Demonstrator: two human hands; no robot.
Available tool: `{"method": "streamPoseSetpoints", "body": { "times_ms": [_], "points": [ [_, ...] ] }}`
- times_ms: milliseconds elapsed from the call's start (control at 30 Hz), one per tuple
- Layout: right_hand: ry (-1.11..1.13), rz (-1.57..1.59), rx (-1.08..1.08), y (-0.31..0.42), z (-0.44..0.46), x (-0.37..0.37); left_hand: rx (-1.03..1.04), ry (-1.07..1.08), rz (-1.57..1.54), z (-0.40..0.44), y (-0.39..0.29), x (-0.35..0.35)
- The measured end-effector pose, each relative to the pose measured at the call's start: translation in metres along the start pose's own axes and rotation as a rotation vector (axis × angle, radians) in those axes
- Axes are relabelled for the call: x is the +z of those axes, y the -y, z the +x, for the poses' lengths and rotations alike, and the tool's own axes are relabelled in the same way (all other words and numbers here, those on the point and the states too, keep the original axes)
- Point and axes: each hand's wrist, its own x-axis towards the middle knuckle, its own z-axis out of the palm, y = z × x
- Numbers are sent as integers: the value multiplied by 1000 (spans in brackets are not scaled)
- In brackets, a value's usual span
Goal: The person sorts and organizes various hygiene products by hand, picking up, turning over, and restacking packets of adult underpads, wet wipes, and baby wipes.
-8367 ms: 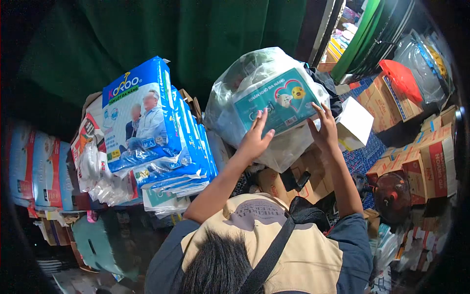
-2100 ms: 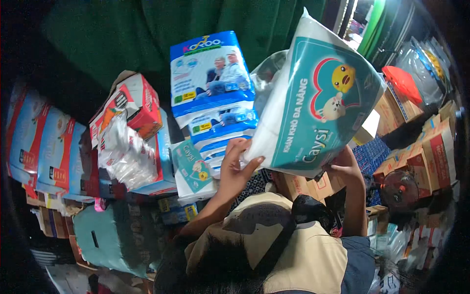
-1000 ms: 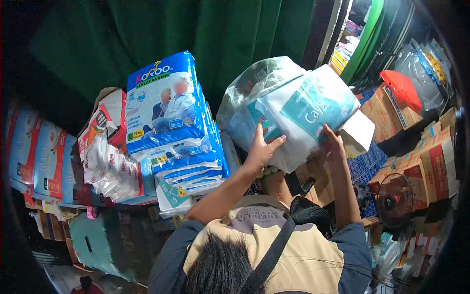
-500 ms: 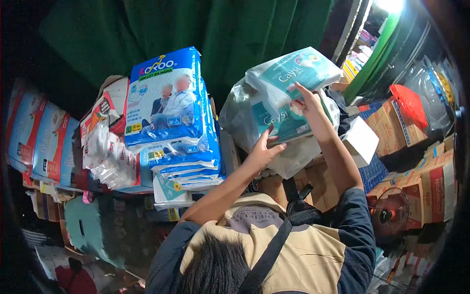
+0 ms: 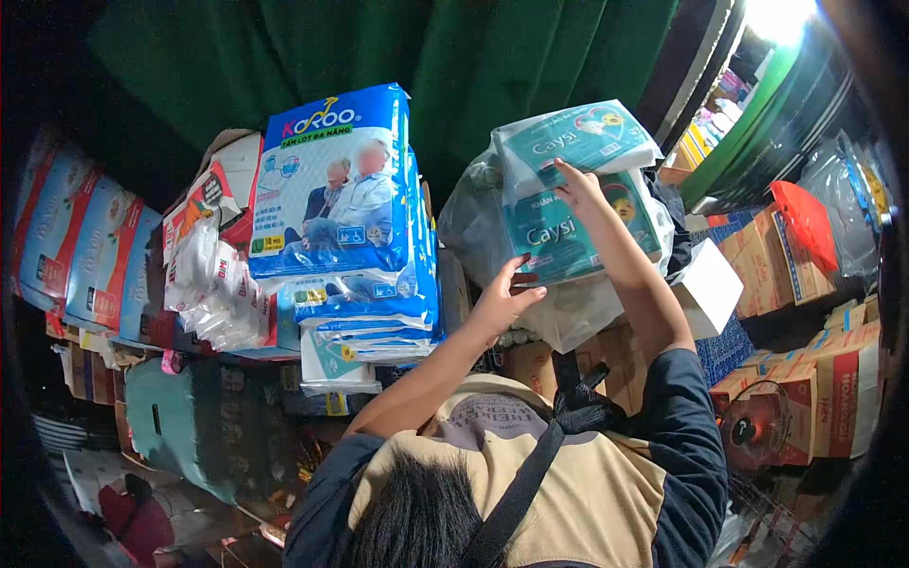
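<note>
Two green-and-white Caysi packs lie on a clear plastic bag (image 5: 473,213). The upper pack (image 5: 573,144) sits farther back and overlaps the lower pack (image 5: 568,232). My right hand (image 5: 582,187) is over the packs, its index finger touching the near edge of the upper one, the other fingers partly curled. At the near left corner of the lower pack is my left hand (image 5: 507,301), its fingers apart and fingertips against the edge, holding nothing. To the left stands a stack of blue Karoo packs (image 5: 331,189).
Left of the Karoo stack are clear plastic-wrapped packs (image 5: 213,293) and blue-red cartons (image 5: 99,246). A white box (image 5: 708,289) is right of the bag. Farther right are brown cartons (image 5: 762,265), a red plastic item (image 5: 803,225) and a small fan (image 5: 753,426). A green curtain (image 5: 379,47) hangs behind.
The Caysi pack held earlier has gone down onto the back of the other pack. My right hand has moved back and left with it, while my left hand stays near the lower pack's corner.
</note>
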Motion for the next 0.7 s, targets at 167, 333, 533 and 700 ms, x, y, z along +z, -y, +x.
{"method": "streamPoseSetpoints", "body": {
  "times_ms": [167,333,533,700],
  "points": [
    [280,-171,38,28,-33,-14,-3,21,12,2,1,-6],
    [287,-351,229,44,-32,-28,-6,50,3,7,1,-11],
    [338,-520,185,50,-30,-43,13,37,-21,6,-12,-8],
    [435,-564,123,48,-51,-53,30,19,-80,7,-14,-12]
  ]
}}
